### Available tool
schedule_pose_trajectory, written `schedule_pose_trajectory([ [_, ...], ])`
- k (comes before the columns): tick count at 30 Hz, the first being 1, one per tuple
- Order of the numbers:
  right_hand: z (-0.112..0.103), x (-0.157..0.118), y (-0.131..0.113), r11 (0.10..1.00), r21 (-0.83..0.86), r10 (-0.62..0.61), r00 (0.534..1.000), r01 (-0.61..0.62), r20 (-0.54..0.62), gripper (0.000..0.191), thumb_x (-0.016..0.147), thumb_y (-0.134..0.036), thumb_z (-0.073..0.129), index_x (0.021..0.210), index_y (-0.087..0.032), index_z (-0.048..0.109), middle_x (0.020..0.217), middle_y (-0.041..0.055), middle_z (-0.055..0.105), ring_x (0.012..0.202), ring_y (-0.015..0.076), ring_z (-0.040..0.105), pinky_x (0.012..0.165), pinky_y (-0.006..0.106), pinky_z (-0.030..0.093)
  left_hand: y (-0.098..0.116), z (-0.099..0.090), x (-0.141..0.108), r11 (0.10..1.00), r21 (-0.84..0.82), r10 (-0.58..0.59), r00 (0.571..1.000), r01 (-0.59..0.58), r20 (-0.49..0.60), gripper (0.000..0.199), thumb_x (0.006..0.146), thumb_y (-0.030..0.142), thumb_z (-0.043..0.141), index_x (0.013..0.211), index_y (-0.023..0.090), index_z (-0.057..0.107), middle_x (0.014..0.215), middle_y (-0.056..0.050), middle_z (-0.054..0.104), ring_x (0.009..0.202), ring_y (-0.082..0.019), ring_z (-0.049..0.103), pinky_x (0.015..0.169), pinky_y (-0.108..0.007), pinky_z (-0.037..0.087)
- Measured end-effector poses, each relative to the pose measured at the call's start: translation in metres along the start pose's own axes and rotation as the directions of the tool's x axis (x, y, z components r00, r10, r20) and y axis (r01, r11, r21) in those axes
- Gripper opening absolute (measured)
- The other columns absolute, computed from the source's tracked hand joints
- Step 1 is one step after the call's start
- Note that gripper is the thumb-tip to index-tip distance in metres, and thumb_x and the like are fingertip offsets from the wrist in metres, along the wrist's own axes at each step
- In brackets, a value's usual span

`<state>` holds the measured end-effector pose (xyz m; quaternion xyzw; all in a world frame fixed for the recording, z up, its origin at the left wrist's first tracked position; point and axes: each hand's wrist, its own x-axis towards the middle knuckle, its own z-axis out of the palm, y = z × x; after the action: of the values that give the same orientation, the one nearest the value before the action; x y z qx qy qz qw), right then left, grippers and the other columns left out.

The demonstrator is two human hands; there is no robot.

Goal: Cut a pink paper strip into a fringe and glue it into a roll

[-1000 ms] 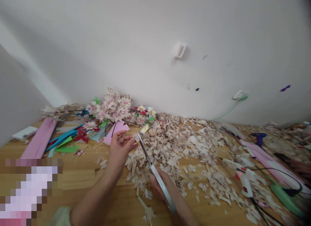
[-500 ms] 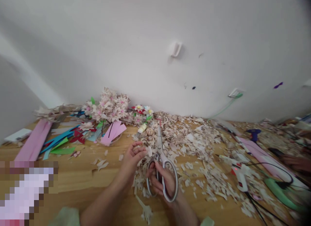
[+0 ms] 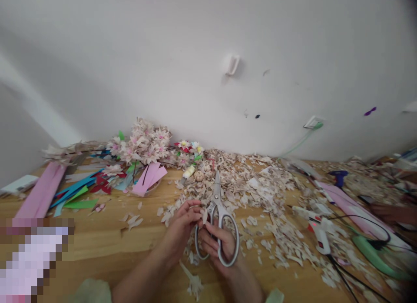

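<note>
My right hand (image 3: 221,246) is wrapped round the handles of large silver scissors (image 3: 217,198), whose blades look closed and point away from me. My left hand (image 3: 184,222) pinches a small pale papery flake (image 3: 204,217), like garlic skin, beside the scissors' left handle. My right thumb and fingertips are close to the same flake; whether they touch it I cannot tell. Beyond the hands lies a broad heap of similar flakes (image 3: 254,181). A garlic bulb (image 3: 198,176) and a small pale yellow spool (image 3: 188,171) sit at its near left.
Flowers of pale petals (image 3: 148,142) stand at the back left, near blue strips (image 3: 76,188) and pink paper (image 3: 148,179). To the right lie a white glue gun (image 3: 321,238) with a red light, a blue glue gun (image 3: 339,178) and a green object (image 3: 374,255). Another person's hand (image 3: 387,214) is at the far right.
My left hand has moved right and closer to my right hand, bringing the flake to the right fingertips. The scissors stay in my right hand, nearly in place.
</note>
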<state>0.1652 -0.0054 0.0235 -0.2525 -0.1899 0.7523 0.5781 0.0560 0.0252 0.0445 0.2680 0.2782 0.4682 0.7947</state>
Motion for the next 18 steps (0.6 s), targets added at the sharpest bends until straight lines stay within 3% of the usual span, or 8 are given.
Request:
schedule_pose_trajectory([
  [12, -0.0055, -0.0003, -0.0019, 0.996, 0.080, 0.030, 0.999, -0.032, 0.033, 0.015, 0.066, -0.019, 0.073, 0.077, -0.011, 0.066, 0.056, -0.0039, 0.056, 0.034, -0.0022, 0.020, 0.029, 0.007, 0.025, 0.0028, 0.0035, -0.0019, 1.000, 0.001, 0.019, 1.000, -0.019, 0.011, 0.021, 0.060, 0.010, 0.060, 0.080, 0.017, 0.058, 0.062, 0.003, 0.058, 0.060, -0.010, 0.054, 0.066, -0.024, 0.041],
  [18, -0.0062, 0.0003, -0.0043, 0.993, 0.104, 0.042, 0.998, -0.047, 0.051, 0.017, 0.063, -0.015, 0.075, 0.078, -0.010, 0.067, 0.052, -0.0051, 0.053, 0.033, -0.0026, 0.018, 0.029, 0.005, 0.024, 0.0025, 0.0029, -0.0018, 1.000, -0.006, 0.014, 0.999, -0.013, 0.049, 0.021, 0.062, 0.009, 0.059, 0.082, 0.017, 0.056, 0.071, -0.001, 0.065, 0.064, -0.012, 0.058, 0.071, -0.026, 0.042],
])
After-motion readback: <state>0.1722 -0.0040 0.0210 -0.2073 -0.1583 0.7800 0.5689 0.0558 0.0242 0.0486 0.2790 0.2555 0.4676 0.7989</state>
